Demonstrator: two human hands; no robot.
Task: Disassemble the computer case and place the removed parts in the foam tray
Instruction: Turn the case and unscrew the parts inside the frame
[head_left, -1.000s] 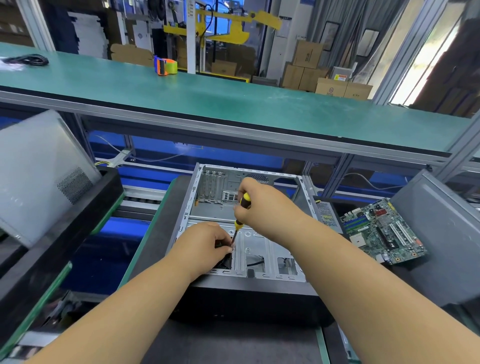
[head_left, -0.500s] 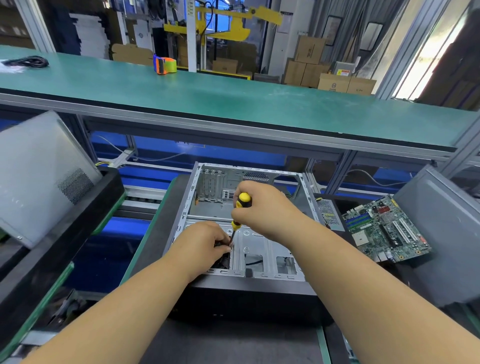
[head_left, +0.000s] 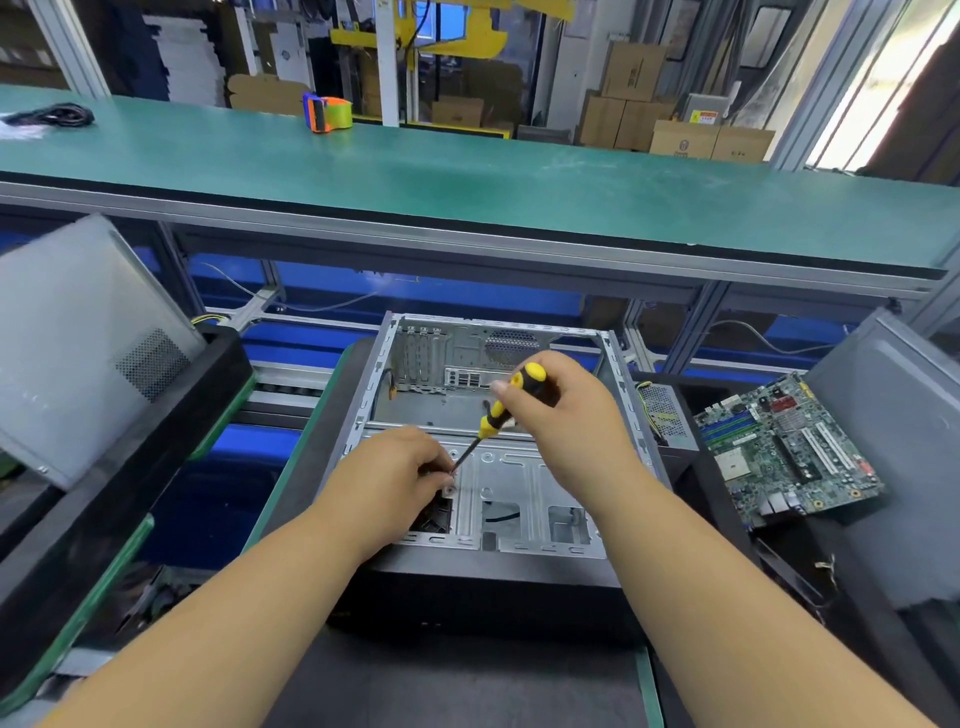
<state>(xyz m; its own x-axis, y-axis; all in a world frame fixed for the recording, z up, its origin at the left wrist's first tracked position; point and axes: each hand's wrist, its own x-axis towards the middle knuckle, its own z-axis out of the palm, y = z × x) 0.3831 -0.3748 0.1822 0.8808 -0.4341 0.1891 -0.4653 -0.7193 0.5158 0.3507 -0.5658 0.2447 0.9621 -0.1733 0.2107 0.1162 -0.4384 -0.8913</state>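
An open metal computer case (head_left: 524, 483) lies on its side before me, its inside largely stripped. My right hand (head_left: 571, 415) grips a yellow-and-black screwdriver (head_left: 506, 402), tilted with its tip down at the drive cage near a small screw (head_left: 448, 489). My left hand (head_left: 395, 478) rests on the cage's left part, fingers curled at the screwdriver tip; what they hold is hidden. A green motherboard (head_left: 784, 452) lies on the black foam tray (head_left: 727, 525) at the right, beside a power supply (head_left: 665, 415).
A grey side panel (head_left: 78, 343) leans in a black tray (head_left: 119, 467) at left. Another grey panel (head_left: 893, 441) leans at right. A green bench shelf (head_left: 467, 182) spans overhead with a tape dispenser (head_left: 327, 111) and black cable (head_left: 57, 114).
My right hand has lifted and tilted the screwdriver further right, with the shaft now plainly visible. My left hand stays at the cage by the tip.
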